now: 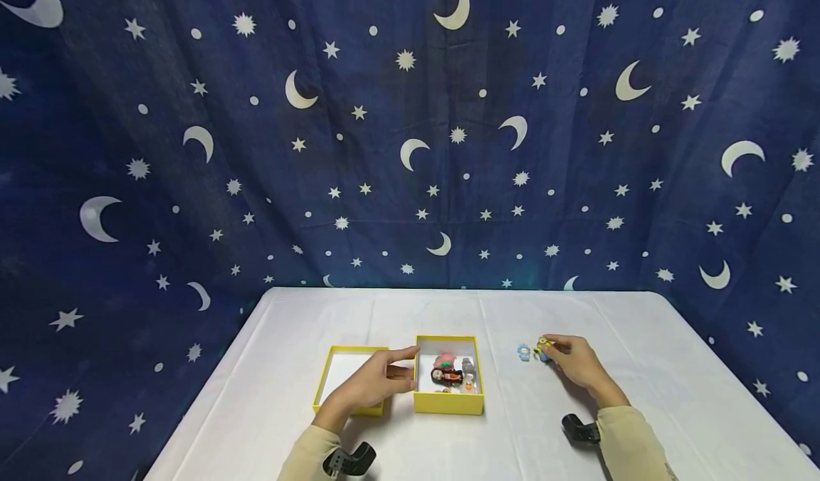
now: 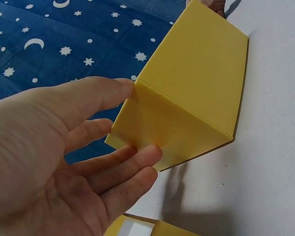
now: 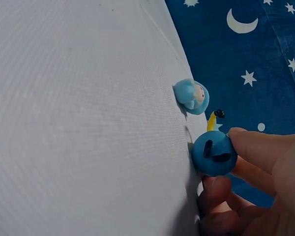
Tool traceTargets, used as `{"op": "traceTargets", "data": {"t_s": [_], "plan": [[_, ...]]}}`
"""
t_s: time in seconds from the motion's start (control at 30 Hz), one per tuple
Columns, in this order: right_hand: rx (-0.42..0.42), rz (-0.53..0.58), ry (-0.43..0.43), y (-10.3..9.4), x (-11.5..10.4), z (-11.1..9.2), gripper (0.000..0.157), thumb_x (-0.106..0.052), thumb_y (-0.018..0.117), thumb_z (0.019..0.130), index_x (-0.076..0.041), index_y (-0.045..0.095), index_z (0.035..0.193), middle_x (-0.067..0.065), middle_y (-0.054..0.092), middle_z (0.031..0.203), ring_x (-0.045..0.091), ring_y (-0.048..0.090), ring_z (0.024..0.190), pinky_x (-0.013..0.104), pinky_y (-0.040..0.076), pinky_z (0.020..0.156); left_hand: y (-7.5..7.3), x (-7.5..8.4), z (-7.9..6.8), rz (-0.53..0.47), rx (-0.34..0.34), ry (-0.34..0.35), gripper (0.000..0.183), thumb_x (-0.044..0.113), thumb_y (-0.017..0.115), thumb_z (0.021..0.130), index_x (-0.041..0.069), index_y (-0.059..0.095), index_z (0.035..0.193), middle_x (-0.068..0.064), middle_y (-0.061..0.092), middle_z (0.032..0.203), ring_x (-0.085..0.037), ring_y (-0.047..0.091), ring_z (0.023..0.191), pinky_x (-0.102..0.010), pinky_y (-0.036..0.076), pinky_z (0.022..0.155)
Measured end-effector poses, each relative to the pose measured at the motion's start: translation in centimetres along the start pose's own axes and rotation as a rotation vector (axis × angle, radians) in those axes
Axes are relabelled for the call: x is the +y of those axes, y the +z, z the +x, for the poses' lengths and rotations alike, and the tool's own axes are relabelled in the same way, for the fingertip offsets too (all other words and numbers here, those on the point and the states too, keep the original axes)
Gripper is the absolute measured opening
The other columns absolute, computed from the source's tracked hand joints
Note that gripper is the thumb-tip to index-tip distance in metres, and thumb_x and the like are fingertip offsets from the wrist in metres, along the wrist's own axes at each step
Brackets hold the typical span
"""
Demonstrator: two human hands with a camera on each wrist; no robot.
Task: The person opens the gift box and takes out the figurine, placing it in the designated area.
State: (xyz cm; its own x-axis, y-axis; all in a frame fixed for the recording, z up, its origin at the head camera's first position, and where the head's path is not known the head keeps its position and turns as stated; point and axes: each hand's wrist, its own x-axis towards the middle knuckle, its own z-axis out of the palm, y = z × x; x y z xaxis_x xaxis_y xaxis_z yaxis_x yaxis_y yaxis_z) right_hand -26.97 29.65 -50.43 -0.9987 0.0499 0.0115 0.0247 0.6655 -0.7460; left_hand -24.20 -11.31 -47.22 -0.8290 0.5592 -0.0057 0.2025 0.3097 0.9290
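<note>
My right hand [image 1: 579, 363] pinches a small yellow and blue Minion figurine [image 1: 543, 349] between thumb and fingers, low over the white table. In the right wrist view its round blue underside [image 3: 214, 155] with black feet faces the camera. Just left of it is a light blue figurine [image 1: 524, 352]. Fairly straight fingers of my left hand [image 1: 371, 381] touch the left wall of a yellow box [image 1: 448, 404], thumb near a corner. Inside the box lie a pink figurine [image 1: 444, 360], a dark-haired doll [image 1: 447, 376], a grey figurine [image 1: 468, 364] and a white and orange one [image 1: 470, 381].
A shallow yellow lid [image 1: 366, 411] with a white inside lies left of the box, partly behind my left hand. White cloth covers the table [image 1: 512, 438]. A dark blue curtain [image 1: 384, 182] with moons and stars hangs behind the far edge.
</note>
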Motion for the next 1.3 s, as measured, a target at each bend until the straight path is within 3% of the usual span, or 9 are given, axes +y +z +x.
{"op": "traceTargets", "data": {"t_s": [0.93, 1.03, 1.3], "plan": [[-0.017, 0.065, -0.008, -1.0, -0.2, -0.3, 0.044, -0.014, 0.058, 0.100, 0.014, 0.055, 0.134, 0.006, 0.063, 0.078, 0.012, 0.052, 0.058, 0.023, 0.043, 0.051, 0.1, -0.2, 0.2, -0.019, -0.002, 0.001, 0.061, 0.006, 0.068, 0.095, -0.006, 0.043, 0.150, -0.022, 0.040, 0.159, -0.042, 0.056, 0.132, -0.033, 0.055, 0.101], [-0.005, 0.066, 0.013, -1.3, -0.3, -0.3, 0.046, -0.018, 0.058, 0.102, 0.014, 0.055, 0.134, 0.009, 0.065, 0.082, 0.012, 0.053, 0.058, 0.024, 0.043, 0.050, 0.1, -0.1, 0.2, -0.019, -0.004, -0.002, 0.061, 0.006, 0.067, 0.096, -0.005, 0.042, 0.150, -0.021, 0.040, 0.160, -0.042, 0.056, 0.133, -0.035, 0.054, 0.102], [0.010, 0.091, 0.074, -2.0, -0.8, -0.6, 0.050, -0.027, 0.056, 0.104, 0.009, 0.053, 0.138, 0.032, 0.061, 0.118, 0.015, 0.059, 0.064, 0.031, 0.049, 0.049, 0.1, 0.0, 0.1, -0.018, -0.001, -0.003, 0.062, 0.007, 0.068, 0.095, -0.004, 0.043, 0.150, -0.021, 0.040, 0.160, -0.041, 0.057, 0.132, -0.038, 0.054, 0.103]]}}
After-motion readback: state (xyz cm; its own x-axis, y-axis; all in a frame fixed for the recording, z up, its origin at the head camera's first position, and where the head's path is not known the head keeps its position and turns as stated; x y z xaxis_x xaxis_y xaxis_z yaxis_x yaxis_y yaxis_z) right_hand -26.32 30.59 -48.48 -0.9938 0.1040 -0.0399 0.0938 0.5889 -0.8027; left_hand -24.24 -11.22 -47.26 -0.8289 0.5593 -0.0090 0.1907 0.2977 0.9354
